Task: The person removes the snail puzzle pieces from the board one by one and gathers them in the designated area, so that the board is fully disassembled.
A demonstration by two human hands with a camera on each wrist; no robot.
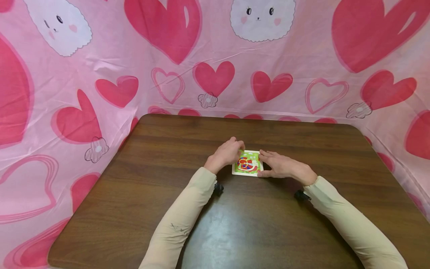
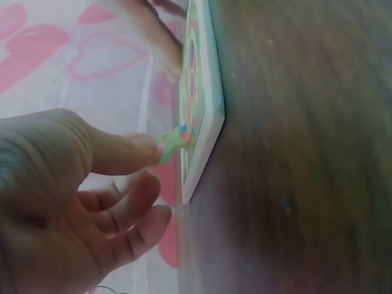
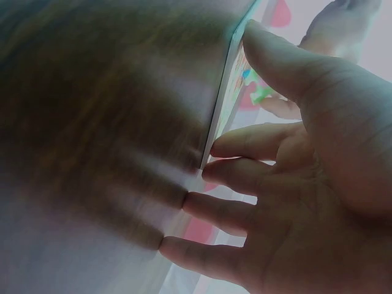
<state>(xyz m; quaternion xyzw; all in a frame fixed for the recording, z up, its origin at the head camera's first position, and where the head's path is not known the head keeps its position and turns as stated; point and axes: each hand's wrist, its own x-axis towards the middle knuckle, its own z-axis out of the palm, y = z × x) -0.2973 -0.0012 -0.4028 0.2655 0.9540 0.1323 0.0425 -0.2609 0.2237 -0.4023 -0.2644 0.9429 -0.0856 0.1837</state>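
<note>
A small square jigsaw puzzle (image 1: 250, 166) lies flat on the table, with a white border and a colourful snail picture on green. At its far left corner is my left hand (image 1: 226, 153), pinching a green puzzle piece (image 2: 170, 146) between thumb and forefinger. The piece is tilted, its lower end at the puzzle's face in the left wrist view. My right hand (image 1: 281, 165) rests along the puzzle's right edge. Its thumb touches the near corner, and its extended fingers (image 3: 217, 211) reach the far corner and the tabletop.
The brown wooden table (image 1: 141, 209) has rounded corners. Pink cloth (image 1: 188, 89) printed with hearts and white fluffy faces hangs behind it and at both sides. Dark wrist devices (image 1: 218, 188) sit at both sleeve cuffs.
</note>
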